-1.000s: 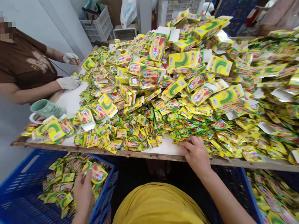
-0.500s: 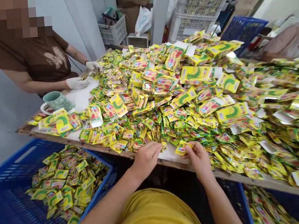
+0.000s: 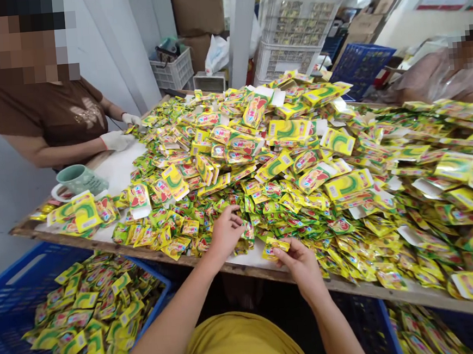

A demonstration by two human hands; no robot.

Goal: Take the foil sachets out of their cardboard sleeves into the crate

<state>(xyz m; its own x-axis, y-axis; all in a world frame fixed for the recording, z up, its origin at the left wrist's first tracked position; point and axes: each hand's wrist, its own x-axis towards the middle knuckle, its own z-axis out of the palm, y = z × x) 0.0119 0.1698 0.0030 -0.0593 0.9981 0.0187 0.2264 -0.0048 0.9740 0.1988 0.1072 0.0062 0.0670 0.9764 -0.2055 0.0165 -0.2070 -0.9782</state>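
A big heap of small yellow-green sachets [image 3: 284,157] and flat yellow cartons covers the table [image 3: 243,265]. My left hand [image 3: 224,233] rests on the sachets at the near edge of the heap, fingers curled and pinching at one. My right hand [image 3: 298,262] is closed on a small stack of sachets [image 3: 275,247], held just above the table's front edge. The two hands are close together, a sachet's width apart.
A blue crate [image 3: 7,282] with loose sachets stands low at my left; another blue crate [image 3: 390,331] is under the table at right. A green mug [image 3: 79,180] sits at the left table end. A person in brown with white gloves [image 3: 115,140] works at the left; another person sits far right.
My left hand has come up from the blue crate to the heap on the table. My right hand has picked up sachets and drawn them toward the table's edge.
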